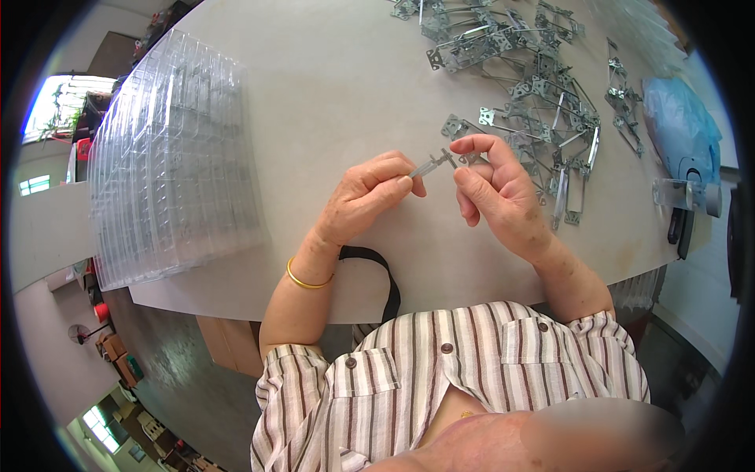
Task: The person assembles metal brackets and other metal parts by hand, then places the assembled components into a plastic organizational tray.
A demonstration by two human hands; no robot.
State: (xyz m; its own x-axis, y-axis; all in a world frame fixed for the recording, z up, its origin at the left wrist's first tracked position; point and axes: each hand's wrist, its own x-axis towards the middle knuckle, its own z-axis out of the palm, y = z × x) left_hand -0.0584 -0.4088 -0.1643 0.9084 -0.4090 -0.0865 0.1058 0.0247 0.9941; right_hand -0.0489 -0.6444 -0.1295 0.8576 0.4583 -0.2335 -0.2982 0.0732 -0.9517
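Left hand (370, 197): your thumb and forefinger are closed in a pinch on one end of a thin metal bracket (428, 167), the other fingers curled in behind. Right hand (503, 193): half curled, thumb and forefinger parted around the bracket's far end; you can't tell from here whether they grip it or only stand beside it. The bracket is held between your two hands, in front of your chest, over the pale table (322, 86). A gold bangle (310, 284) circles your left wrist; a black strap (390, 283) loops on the table near that forearm. Just beyond your right hand, a loose pile of metal brackets (543, 85) spreads toward the far edge, pieces crossing and overlapping. Right of it, a smaller string of brackets (621, 94) lies apart. Farther right, a blue plastic bag (681, 130) sits near the table's edge. Well to your left, a stack of clear plastic trays (181, 165) stands on the table. Below the near edge, a cardboard box (226, 343) is on your left.
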